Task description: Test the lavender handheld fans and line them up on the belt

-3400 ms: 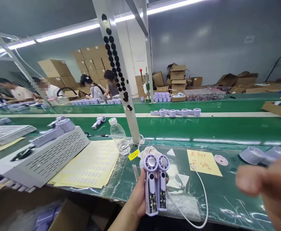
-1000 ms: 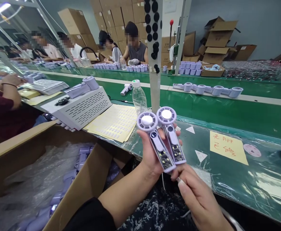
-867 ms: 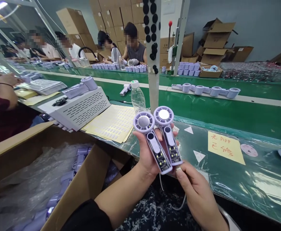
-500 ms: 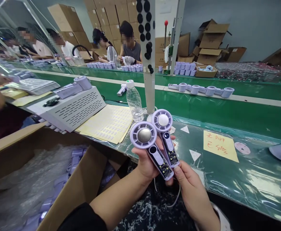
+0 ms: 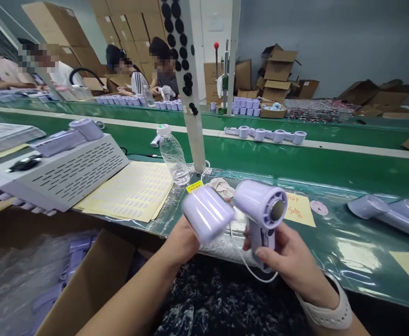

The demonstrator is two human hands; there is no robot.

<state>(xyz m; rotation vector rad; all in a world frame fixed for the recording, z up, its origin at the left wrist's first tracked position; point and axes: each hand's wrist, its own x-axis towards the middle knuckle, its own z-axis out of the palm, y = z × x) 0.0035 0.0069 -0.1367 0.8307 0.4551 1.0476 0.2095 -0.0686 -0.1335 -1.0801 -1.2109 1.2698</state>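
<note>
Two lilac hand-held fans are in my hands just above the near edge of the green bench. My left hand [image 5: 181,240] grips the left fan [image 5: 207,213], whose round head points up and away from me. My right hand [image 5: 288,261] is wrapped round the handle of the right fan [image 5: 262,205], whose grille with a silver hub faces right. A thin white cable [image 5: 241,256] hangs in a loop below the two fans.
A perforated grey box [image 5: 64,172], yellow label sheets [image 5: 130,191], a water bottle [image 5: 172,156] and a post [image 5: 193,107] stand on the left. An open carton [image 5: 95,275] of bagged fans sits below. More fans [image 5: 390,212] lie right. Other people work across the conveyor [image 5: 330,163].
The two fans, held side by side in my left hand with faces up, are now split, one in each hand and turned on their sides. My view has swung right.
</note>
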